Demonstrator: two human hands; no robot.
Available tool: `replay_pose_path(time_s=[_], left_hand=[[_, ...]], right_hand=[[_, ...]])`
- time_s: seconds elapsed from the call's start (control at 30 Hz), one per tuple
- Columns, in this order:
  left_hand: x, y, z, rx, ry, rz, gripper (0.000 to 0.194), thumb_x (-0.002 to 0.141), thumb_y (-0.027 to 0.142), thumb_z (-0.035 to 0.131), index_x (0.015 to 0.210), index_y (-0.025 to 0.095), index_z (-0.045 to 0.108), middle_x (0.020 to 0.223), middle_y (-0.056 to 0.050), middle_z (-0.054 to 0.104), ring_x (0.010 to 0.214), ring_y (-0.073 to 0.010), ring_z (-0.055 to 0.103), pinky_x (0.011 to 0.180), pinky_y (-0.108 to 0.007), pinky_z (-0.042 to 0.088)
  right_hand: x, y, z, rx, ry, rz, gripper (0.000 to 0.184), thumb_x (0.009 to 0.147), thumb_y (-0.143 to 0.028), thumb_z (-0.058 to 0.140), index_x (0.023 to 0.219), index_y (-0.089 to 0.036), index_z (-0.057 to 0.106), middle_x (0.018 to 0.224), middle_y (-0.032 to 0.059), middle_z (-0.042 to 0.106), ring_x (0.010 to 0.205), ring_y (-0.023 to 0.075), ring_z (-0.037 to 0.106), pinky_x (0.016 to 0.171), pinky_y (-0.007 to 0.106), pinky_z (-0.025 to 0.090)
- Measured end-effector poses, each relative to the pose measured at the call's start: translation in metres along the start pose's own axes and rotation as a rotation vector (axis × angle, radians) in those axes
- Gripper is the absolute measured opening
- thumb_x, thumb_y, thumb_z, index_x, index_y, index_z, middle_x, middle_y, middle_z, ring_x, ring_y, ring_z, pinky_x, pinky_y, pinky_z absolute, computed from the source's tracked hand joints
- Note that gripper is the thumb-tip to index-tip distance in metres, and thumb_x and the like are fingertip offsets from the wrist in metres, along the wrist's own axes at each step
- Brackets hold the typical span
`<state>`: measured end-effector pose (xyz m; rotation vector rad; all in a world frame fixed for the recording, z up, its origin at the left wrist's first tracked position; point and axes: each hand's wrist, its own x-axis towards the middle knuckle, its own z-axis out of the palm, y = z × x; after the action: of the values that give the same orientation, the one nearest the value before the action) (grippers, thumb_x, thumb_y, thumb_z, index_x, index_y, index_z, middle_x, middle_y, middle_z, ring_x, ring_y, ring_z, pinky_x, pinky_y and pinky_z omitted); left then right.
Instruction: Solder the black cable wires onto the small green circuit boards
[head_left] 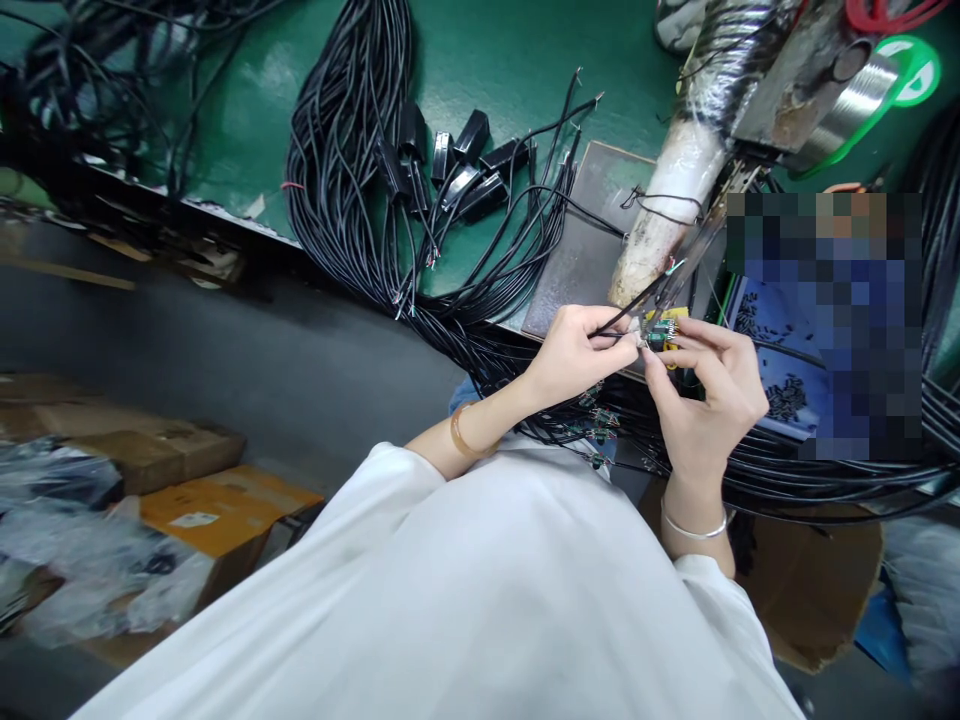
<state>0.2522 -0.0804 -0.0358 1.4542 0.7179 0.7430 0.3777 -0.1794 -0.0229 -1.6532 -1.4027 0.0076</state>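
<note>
My left hand (581, 350) pinches the end of a black cable (606, 336) close to a small green circuit board (660, 335). Thumb and fingers of my right hand (705, 375) close around that board, which has yellow material beside it. Both hands meet just below the tip of a soldering machine with a white wrapped tube (667, 200). Under my hands, several more small boards (601, 425) hang on cables at the table's edge. The exact contact between wire and board is too small to make out.
A thick bundle of black cables (337, 150) lies on the green table (510, 40), beside several black plastic housings (472, 135). A solder wire spool (855, 110) is at upper right. Small black parts lie in a blue tray (772, 370). Cardboard boxes (225, 510) stand at lower left.
</note>
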Motion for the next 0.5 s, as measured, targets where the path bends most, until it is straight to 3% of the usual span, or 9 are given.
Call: replay_pose_path(time_s=[0.4,0.5], left_hand=[[-0.005,0.005,-0.004,0.059,-0.012,-0.080,0.016,0.078,0.022,0.061,0.066,0.011,0.062,0.059,0.005,0.040,0.054,-0.0043,0.027,0.051,-0.019,0.026],[-0.012,0.005,-0.004,0.066,-0.073,-0.099,0.018,0.081,0.022,0.061,0.067,0.011,0.063,0.059,0.005,0.041,0.054,-0.0044,0.028,0.052,-0.020,0.026]], right_hand=[[-0.004,0.005,0.000,-0.043,-0.054,-0.034,0.011,0.087,-0.017,0.069,0.084,-0.021,0.059,0.108,0.0061,0.071,0.102,0.0190,0.070,0.090,0.035,0.058],[-0.007,0.007,-0.002,-0.059,-0.069,0.001,0.005,0.092,-0.019,0.063,0.092,-0.021,0.058,0.110,0.0065,0.072,0.100,0.0177,0.070,0.080,0.029,0.059]])
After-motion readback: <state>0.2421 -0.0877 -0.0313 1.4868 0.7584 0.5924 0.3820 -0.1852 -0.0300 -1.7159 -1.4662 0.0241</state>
